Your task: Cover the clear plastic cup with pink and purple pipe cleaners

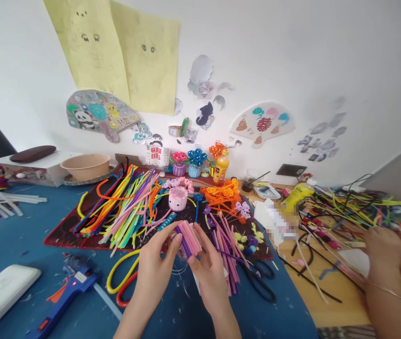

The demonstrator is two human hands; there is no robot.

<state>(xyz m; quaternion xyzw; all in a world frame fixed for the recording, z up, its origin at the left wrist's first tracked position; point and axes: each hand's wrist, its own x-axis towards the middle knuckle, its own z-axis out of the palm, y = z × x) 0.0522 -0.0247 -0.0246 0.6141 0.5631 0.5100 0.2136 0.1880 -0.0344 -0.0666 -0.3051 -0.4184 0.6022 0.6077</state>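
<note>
Head view: blue hot-glue gun w/ orange trigger (76,282) lies L of the hands; black-handled scissors (257,278) just R. Left hand (161,254) & right hand (205,263) grip a ribbed pink-and-purple pipe-cleaner piece (188,239) b/w fingertips, center, above dark red-black mat (62,238). Fingers hide its edges; co-worker's arm (386,278) cut off at R edge; paper near yellow bottle (297,195) pixelated.

The 2 bare forearms come up from the bottom edge and lean toward each other. The bare left hand (163,249) and the bare right hand (205,263) are near each other, fingers bent, both closed in a pinching grip.
</note>
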